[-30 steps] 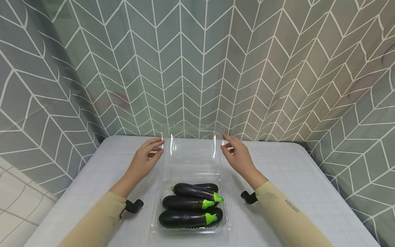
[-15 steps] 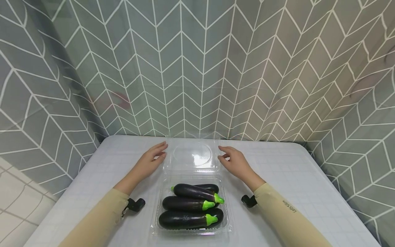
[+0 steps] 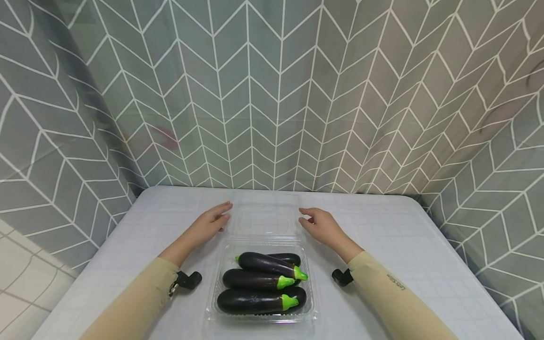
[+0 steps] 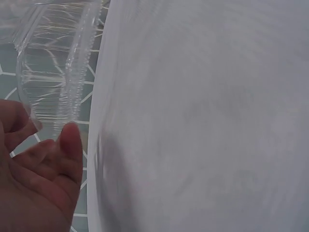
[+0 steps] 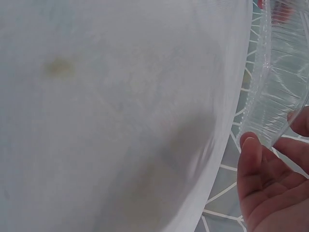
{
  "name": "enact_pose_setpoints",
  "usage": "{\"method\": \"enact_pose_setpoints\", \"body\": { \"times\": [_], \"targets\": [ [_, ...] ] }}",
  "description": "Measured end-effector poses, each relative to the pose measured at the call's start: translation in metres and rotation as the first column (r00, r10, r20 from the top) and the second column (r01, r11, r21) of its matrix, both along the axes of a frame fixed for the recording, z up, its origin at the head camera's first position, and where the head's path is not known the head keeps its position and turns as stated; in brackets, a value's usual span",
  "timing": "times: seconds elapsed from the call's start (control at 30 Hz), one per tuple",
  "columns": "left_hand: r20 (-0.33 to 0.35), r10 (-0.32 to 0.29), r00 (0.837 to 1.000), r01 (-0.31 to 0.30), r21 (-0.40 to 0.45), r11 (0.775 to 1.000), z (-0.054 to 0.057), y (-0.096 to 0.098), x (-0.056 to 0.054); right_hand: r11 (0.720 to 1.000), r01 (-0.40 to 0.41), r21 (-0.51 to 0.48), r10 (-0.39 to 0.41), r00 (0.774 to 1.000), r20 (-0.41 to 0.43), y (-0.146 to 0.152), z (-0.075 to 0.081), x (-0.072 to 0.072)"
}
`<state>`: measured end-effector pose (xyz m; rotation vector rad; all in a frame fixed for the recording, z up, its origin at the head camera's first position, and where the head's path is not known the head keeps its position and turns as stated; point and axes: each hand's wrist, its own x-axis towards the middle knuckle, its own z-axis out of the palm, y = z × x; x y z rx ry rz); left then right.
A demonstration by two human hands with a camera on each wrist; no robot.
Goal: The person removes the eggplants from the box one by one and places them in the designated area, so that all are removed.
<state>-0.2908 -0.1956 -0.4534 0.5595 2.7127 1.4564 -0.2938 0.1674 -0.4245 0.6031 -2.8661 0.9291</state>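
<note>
A clear plastic clamshell container (image 3: 313, 302) stands at the table's near middle. Several dark eggplants (image 3: 255, 301) with green stems lie in its base. Its transparent lid (image 3: 265, 219) is folded back, away from the base, toward the table's far edge. On the lid's left side, my left hand (image 3: 209, 223) holds the rim between thumb and fingers; in the left wrist view the lid's ribbed side (image 4: 50, 72) runs up from the fingertips. The right hand (image 3: 323, 226) grips the opposite side, where the right wrist view shows the ribbed wall (image 5: 280, 72) between thumb and fingers.
A white cloth covers the table (image 3: 382, 236). Behind it hangs a grey curtain (image 3: 272, 94) with white chevron lines, which continues along both sides. Small black devices (image 3: 189, 280) are strapped at both wrists. Pale floor tiles (image 3: 25, 274) show at the lower left.
The lid has swung back and down, from standing up to lying nearly flat. Both hands have come lower and slightly inward with it. The eggplants and base have stayed put.
</note>
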Motion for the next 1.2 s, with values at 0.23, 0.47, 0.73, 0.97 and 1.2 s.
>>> {"method": "enact_pose_setpoints", "body": {
  "times": [0.23,0.47,0.73,0.97,1.2],
  "targets": [
    [0.064,0.015,0.998,-0.014,-0.01,1.0,-0.001,0.0,0.002,1.0,0.014,0.002,-0.014,0.999,0.032,-0.001,-0.002,-0.001],
    [0.11,0.032,0.993,-0.032,-0.005,0.999,-0.003,-0.001,0.001,1.0,0.018,0.012,-0.018,0.999,0.033,-0.001,-0.005,-0.002],
    [0.163,0.065,0.984,-0.068,0.015,0.998,-0.004,-0.001,0.002,1.0,0.021,0.009,-0.021,0.999,0.046,-0.002,-0.005,-0.002],
    [0.159,0.048,0.986,-0.059,0.065,0.996,-0.002,-0.007,0.009,1.0,0.023,0.004,-0.023,0.999,0.042,-0.002,-0.006,-0.002],
    [0.131,0.019,0.991,-0.034,0.114,0.993,-0.001,-0.019,0.025,1.0,0.026,0.002,-0.027,0.998,0.053,-0.001,-0.005,-0.001]
  ]
}}
